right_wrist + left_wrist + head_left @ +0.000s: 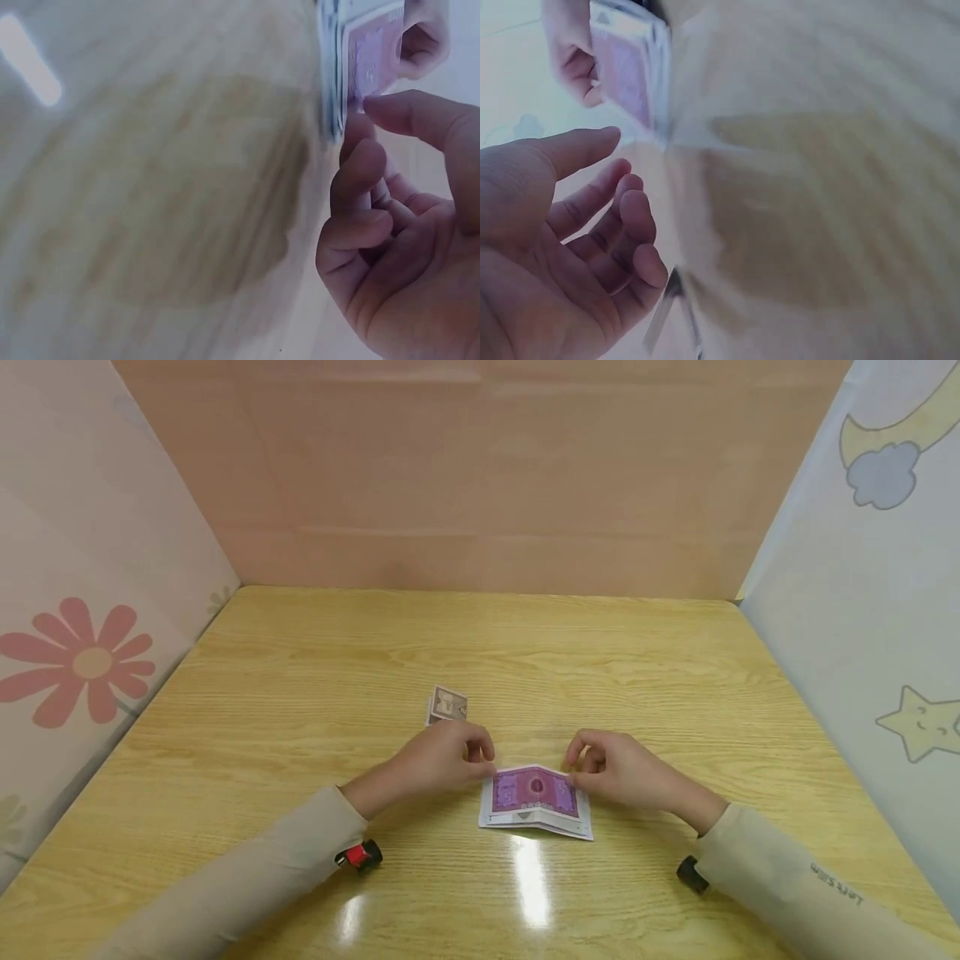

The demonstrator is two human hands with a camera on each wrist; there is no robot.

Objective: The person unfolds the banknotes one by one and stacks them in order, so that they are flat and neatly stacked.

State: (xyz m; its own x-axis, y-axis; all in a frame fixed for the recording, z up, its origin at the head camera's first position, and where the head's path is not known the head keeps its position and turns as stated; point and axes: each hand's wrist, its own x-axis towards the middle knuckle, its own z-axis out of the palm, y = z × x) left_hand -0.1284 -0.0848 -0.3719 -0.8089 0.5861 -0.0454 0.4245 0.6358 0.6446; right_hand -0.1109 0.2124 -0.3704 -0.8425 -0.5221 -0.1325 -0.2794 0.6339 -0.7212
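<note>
A purple printed banknote lies on top of several pale paper notes, all creased down the middle so the centre stands raised. My right hand pinches the top note's right corner between thumb and forefinger; the right wrist view shows the fingertips meeting at its edge. At the left corner is my left hand, its thumb and loosely bent fingers apart in the left wrist view. Behind that hand, partly hidden by it, a small folded brown note stands on the table.
The wood-grain table carries bright reflections near its front. A peach-coloured backdrop closes the far side. Pale printed panels flank it: the left panel has flowers, the right panel a moon and star.
</note>
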